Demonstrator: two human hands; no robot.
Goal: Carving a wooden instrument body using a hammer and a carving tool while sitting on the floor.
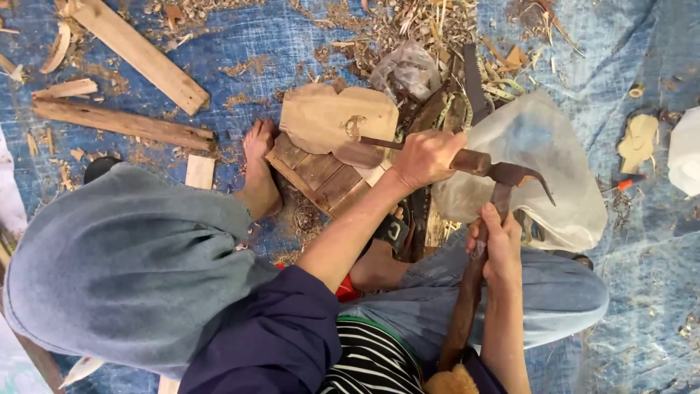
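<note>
Spread across a blue tarp (642,66): pale plank (138,52) near the top-left corner, darker wood strip (120,122) below it, clear plastic bag (406,69) by the top edge, wood shavings (430,22) around.

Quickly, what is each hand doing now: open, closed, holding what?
Left hand: closed on the rusty blade.
Right hand: closed on the wooden handle.

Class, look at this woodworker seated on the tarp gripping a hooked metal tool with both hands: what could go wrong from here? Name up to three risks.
1. The left hand wraps the rusty tool head near its pointed hook; a slip might cut the palm.
2. The right hand grips the wooden handle just below that hook, so a jerk could pinch the fingers.
3. The bare foot rests beside the wooden block, exposed to falling pieces.
</note>
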